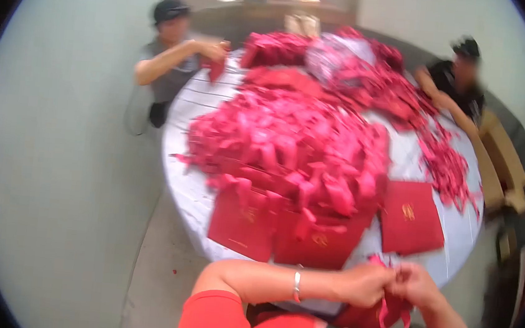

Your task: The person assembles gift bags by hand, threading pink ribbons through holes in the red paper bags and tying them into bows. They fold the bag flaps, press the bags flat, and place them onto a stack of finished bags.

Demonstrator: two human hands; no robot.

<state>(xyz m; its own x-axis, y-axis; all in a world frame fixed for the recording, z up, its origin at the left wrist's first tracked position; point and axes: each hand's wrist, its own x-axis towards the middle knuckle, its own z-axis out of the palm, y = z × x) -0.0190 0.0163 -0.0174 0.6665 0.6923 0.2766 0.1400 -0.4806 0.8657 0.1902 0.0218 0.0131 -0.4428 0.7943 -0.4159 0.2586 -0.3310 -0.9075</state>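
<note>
My left hand (367, 284) and my right hand (416, 284) meet near the table's front edge, both with fingers closed in a pinch. Between and below them hangs pink ribbon (383, 313), part of which the fingers hide. A dark red paper bag (361, 318) lies under my hands, close to my body. Just beyond them, a flat red bag (412, 218) with a gold emblem rests on the table. To its left, a red bag (318, 241) and another red bag (242, 221) with pink ribbon handles front a large heap.
A heap of ribboned bags (290, 129) covers much of the round, white-covered table (183, 176). Loose pink ribbons (453, 165) lie at the right. One person (175, 56) holds a red piece at the far left; another person (460, 81) reaches in at the right, by cardboard boxes (497, 156).
</note>
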